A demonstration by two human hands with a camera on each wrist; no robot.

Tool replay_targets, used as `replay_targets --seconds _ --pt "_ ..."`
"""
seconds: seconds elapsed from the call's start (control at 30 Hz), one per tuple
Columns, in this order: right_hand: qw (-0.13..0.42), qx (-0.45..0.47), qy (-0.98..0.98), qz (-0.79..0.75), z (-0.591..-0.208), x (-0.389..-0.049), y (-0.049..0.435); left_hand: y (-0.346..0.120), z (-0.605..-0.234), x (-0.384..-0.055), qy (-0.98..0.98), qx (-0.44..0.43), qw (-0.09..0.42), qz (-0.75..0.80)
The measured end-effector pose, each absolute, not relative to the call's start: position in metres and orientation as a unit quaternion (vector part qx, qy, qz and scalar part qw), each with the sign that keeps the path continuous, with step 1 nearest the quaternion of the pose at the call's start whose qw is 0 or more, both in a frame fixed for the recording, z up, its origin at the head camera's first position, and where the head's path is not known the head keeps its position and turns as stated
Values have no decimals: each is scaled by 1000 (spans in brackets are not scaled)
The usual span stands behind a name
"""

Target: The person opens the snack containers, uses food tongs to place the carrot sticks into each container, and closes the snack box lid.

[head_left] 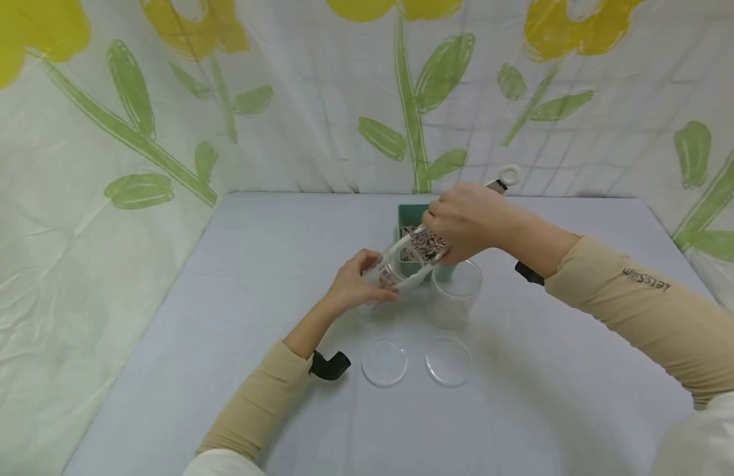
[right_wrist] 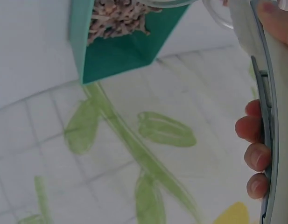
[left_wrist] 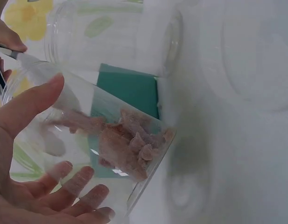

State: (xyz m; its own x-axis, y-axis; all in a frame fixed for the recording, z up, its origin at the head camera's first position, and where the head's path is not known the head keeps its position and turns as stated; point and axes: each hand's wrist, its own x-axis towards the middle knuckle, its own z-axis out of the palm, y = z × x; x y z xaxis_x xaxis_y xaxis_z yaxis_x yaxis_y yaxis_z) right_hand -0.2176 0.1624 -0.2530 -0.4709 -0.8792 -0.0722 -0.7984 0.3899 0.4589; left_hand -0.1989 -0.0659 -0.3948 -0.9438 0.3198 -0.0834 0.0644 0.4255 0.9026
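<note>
My left hand grips a clear jar, thumb on one side and fingers on the other. The jar is tilted, its mouth toward my right hand. Several brownish-pink pieces lie at its bottom. My right hand holds a pair of tongs with white tips and a ring at the handle end. The tong tips reach into the jar's mouth; whether they pinch a piece cannot be made out. Behind the jar, below my right hand, is a green box holding many similar brownish pieces.
A second clear jar stands upright right of the held one. Two clear round lids lie side by side on the white-covered table nearer to me. A flower-patterned cloth hangs behind the table.
</note>
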Motion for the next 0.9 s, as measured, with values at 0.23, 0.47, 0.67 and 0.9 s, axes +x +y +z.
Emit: replay_targets --seconds 0.23,0.47,0.67,0.9 --pt "42 401 -900 -164 -226 -220 190 -80 -406 -201 811 98 130 562" --pt "-16 233 -963 -133 -226 -247 217 -87 -411 -204 788 67 135 597" --pt "-77 214 -962 -154 -258 -263 209 -85 -412 -201 784 70 134 602" --pt "-87 240 -952 -167 -291 -269 190 -85 -414 -197 782 70 132 605"
